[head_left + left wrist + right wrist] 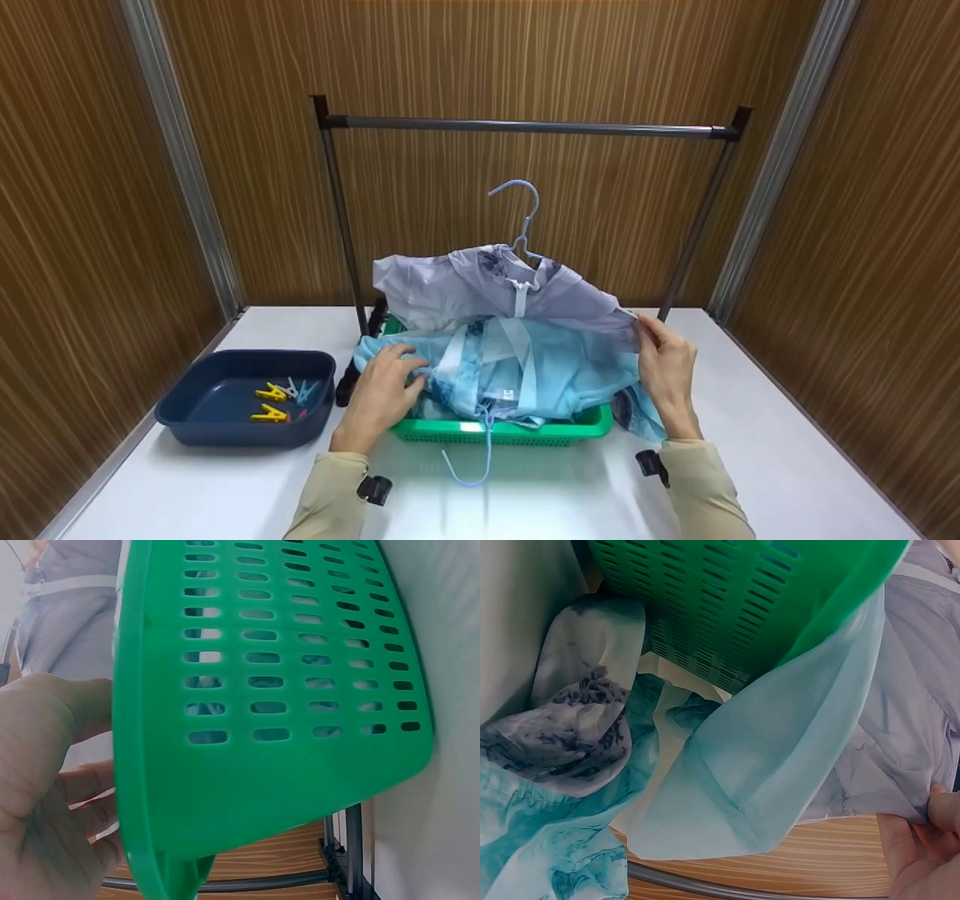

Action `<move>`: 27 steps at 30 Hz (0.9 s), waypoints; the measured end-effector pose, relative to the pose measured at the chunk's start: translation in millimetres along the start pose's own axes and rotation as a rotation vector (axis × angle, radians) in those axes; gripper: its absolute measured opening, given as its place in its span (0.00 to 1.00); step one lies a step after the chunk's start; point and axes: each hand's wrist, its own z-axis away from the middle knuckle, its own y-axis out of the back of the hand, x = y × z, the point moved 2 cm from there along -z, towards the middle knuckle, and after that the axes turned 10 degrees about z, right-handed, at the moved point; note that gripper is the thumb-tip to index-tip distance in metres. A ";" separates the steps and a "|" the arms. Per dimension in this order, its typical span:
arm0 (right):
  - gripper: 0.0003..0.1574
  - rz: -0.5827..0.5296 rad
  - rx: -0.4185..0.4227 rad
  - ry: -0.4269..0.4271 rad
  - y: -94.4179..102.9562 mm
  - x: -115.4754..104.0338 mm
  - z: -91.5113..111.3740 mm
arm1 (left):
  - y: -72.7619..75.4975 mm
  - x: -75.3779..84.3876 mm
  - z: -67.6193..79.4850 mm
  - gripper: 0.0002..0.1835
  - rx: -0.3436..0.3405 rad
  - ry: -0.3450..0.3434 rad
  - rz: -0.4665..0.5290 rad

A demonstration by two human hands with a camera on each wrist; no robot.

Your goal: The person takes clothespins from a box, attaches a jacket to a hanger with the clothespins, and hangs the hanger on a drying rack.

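Observation:
A pale lavender garment [431, 281] is on a light blue hanger [527, 217], its hook standing up. Thumb and fingers of my right hand [666, 367] pinch the garment's right sleeve edge; the right wrist view shows this pinch on the lavender cloth [889, 772]. Below lies a turquoise garment [585, 367] in a green basket [510, 431], with a second hanger hook [469, 480] hanging over the front rim. My left hand [382, 394] rests on its left part, fingers loosely bent, thumb apart. In the left wrist view, the basket's rim hides those fingertips.
A clothes rack [525, 126] stands behind the basket. To the left, a dark blue tub [202, 431] holds several clothespins [270, 412]. Turquoise cloth with a dark pattern [585, 712] spills over the basket's right side. Wood-patterned walls surround the white table [765, 420].

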 end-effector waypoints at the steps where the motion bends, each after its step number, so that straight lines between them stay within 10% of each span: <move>1: 0.12 -0.002 0.001 0.001 0.4 0.3 -0.2 | 0.4 0.6 -0.7 0.08 0.003 0.001 0.003; 27: 0.14 0.015 -0.059 -0.037 0.7 -2.7 -3.5 | 32.1 -3.2 -3.1 0.07 0.071 0.119 0.088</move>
